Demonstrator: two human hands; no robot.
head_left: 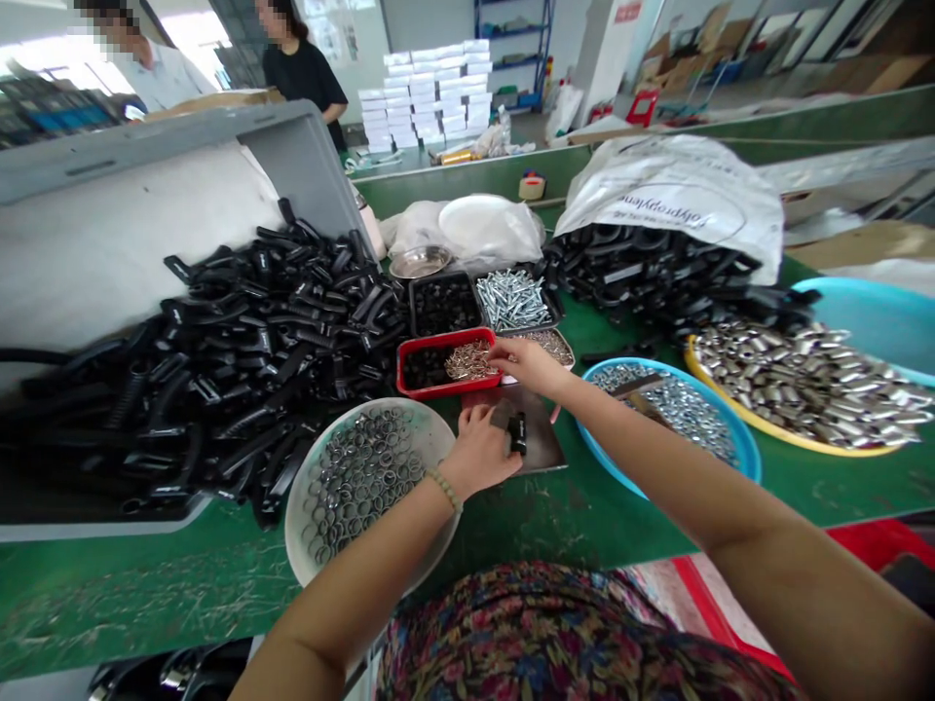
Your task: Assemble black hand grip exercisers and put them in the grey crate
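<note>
handles: blk handle pile (pixel 241 350), 9 o'clock, spilling from tipped grey crate (pixel 182 146)
bowl: white bowl (pixel 428 428), 7 o'clock, full of metal rings
basins: blue basin (pixel 749 453) w/ screws, 4 o'clock; yellow basin (pixel 796 441) w/ metal sleeves, 3 o'clock
sack: white sack (pixel 679 195), 2 o'clock, blk parts under it
bolts: bolts (pixel 515 300) in tray, 12 o'clock
bkgd: white boxes (pixel 430 92) stacked, 12 o'clock; person in blk top (pixel 303 78), 11 o'clock

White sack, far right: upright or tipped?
Tipped on its side; black parts spill from the white sack's open mouth onto the green table.

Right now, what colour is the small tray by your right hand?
Red: the small tray beside the right hand shows best in the head view.
</note>
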